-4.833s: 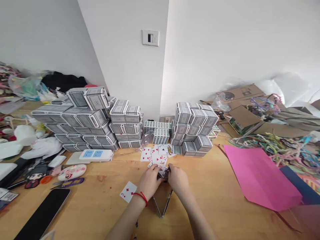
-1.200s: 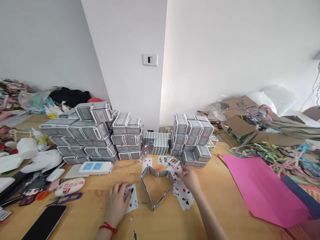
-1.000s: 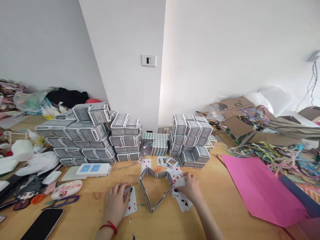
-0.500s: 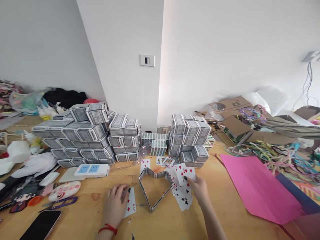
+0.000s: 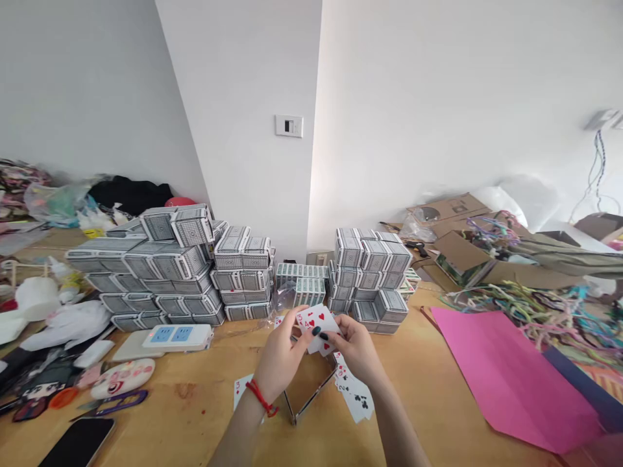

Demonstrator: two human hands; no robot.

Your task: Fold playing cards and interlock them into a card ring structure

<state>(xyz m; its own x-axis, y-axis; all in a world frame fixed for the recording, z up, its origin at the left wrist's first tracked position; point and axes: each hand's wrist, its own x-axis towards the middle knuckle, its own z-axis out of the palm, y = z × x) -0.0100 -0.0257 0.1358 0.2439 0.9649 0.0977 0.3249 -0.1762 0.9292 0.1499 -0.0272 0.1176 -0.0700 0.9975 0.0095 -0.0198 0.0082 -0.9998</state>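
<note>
My left hand [image 5: 285,350] and my right hand [image 5: 355,344] meet in front of me, both closed on a few playing cards [image 5: 318,321] with red hearts, held face up. Thumbs press on the card faces. Below the hands stands a heart-shaped frame [image 5: 311,399] of folded cards on edge; my hands and left wrist hide its upper part. By my right forearm, loose face-up cards [image 5: 357,399] lie fanned beside the frame. A three of diamonds [image 5: 240,387] lies on the table, partly behind my left wrist.
Stacks of folded-card blocks stand at the back left [image 5: 165,259] and back right [image 5: 372,272]. A power strip [image 5: 178,337], scissors [image 5: 117,403] and a phone [image 5: 80,442] lie on the left. On the right are pink paper [image 5: 511,376] and pipe cleaners [image 5: 530,311].
My left hand has left the three of diamonds and moved up and right to the cards. My right hand has carried its heart cards left, off the fanned pile, over the frame.
</note>
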